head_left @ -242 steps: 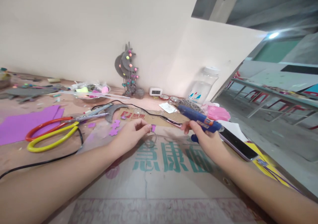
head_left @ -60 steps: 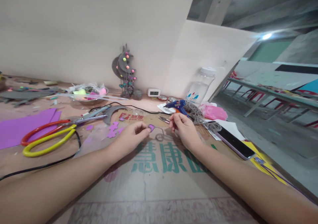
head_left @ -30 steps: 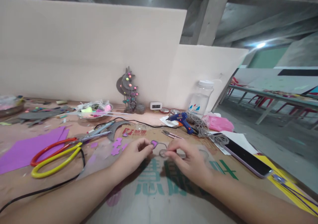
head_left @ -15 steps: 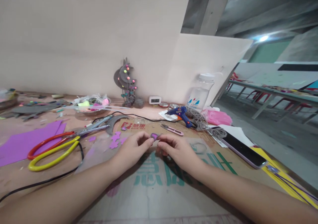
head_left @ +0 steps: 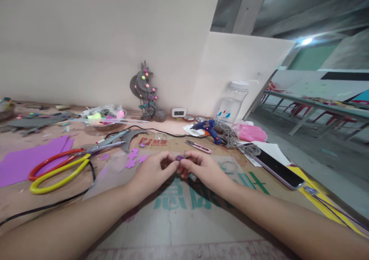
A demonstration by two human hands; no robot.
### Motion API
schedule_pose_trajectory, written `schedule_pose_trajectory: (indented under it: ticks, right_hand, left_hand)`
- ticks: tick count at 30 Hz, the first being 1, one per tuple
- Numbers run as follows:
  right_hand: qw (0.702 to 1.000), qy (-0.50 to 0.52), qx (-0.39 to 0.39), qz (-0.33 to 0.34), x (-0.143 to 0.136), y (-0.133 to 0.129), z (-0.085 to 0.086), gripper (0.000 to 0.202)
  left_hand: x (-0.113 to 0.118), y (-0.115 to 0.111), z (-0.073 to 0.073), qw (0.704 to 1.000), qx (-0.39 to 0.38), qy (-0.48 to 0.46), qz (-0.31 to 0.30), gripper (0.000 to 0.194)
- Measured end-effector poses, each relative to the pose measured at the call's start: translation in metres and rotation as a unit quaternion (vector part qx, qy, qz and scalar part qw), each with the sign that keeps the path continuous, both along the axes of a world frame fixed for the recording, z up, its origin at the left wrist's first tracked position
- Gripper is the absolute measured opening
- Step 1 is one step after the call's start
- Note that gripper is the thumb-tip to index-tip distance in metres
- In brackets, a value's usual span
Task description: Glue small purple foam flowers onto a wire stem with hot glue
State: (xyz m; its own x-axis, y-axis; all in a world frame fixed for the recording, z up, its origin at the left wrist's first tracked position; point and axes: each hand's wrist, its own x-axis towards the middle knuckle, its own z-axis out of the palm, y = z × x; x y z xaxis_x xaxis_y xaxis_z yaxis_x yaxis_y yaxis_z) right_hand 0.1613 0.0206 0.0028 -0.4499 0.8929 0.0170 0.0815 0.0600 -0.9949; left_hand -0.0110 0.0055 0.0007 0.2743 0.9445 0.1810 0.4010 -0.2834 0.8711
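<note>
Centrally, left hand (head_left: 154,172) and right hand (head_left: 203,169) pinch small purple piece (head_left: 180,158).
Both grips closed on it, mid-frame; pink snips (head_left: 199,147) just above right hand, blue glue gun (head_left: 211,128) right of center, scissors (head_left: 91,150) at left.

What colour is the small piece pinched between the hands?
The small piece is purple; the head view shows it best.
</note>
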Motion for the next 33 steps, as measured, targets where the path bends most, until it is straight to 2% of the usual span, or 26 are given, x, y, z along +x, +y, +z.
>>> schedule_pose_trajectory:
  ticks: [5, 9, 14, 23, 27, 33]
  right_hand:
    - [1.0, 0.013, -0.014, -0.007, 0.001, 0.003, -0.001, 0.025]
    - [1.0, 0.008, -0.021, 0.001, 0.002, 0.004, -0.004, 0.024]
    - [1.0, -0.013, -0.02, 0.013, 0.001, 0.003, -0.004, 0.021]
    - [0.999, -0.042, 0.024, 0.014, 0.003, 0.003, 0.001, 0.029]
    - [0.998, -0.061, 0.015, -0.01, 0.003, 0.003, -0.002, 0.025]
    - [0.998, -0.064, 0.002, -0.008, 0.002, 0.002, -0.002, 0.021]
  left_hand:
    - [-0.003, 0.002, -0.001, 0.999, -0.015, -0.021, -0.03, 0.02]
    - [-0.004, 0.006, -0.004, 0.999, -0.01, -0.049, -0.017, 0.024]
    - [-0.003, 0.006, -0.003, 0.998, -0.005, -0.05, -0.036, 0.021]
    - [-0.005, 0.01, -0.005, 0.999, 0.018, -0.019, 0.03, 0.02]
    - [-0.004, 0.009, -0.005, 0.999, 0.014, -0.03, 0.025, 0.02]
    - [-0.003, 0.006, -0.003, 1.0, 0.005, -0.026, 0.015, 0.019]
